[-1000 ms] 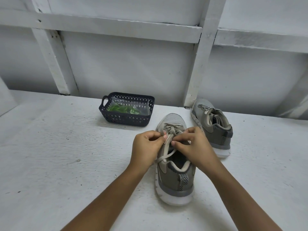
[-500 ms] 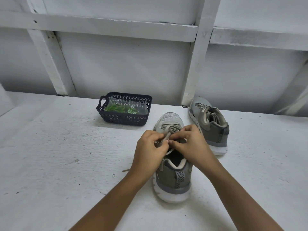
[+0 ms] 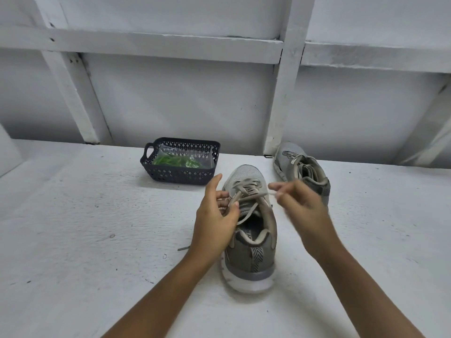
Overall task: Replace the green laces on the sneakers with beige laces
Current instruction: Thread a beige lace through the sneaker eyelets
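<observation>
Our hands, joined over the near sneaker [image 3: 251, 259] on the worktop [image 3: 73, 240] a moment ago, have drawn apart. The left hand [image 3: 217, 215] pinches the beige lace [image 3: 246, 189] at the shoe's left edge. The right hand [image 3: 302, 211] pinches its other strand, likely snugging a crossing. The green laces [image 3: 170, 161] lie in the basket [image 3: 183, 142]. Our right fingers [image 3: 284, 192] blur, and the left hand hides that side's eyelets.

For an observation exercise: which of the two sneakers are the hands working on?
The nearer sneaker: left hand and right hand hold its beige lace. The farther sneaker, by the wall, is untouched.
</observation>
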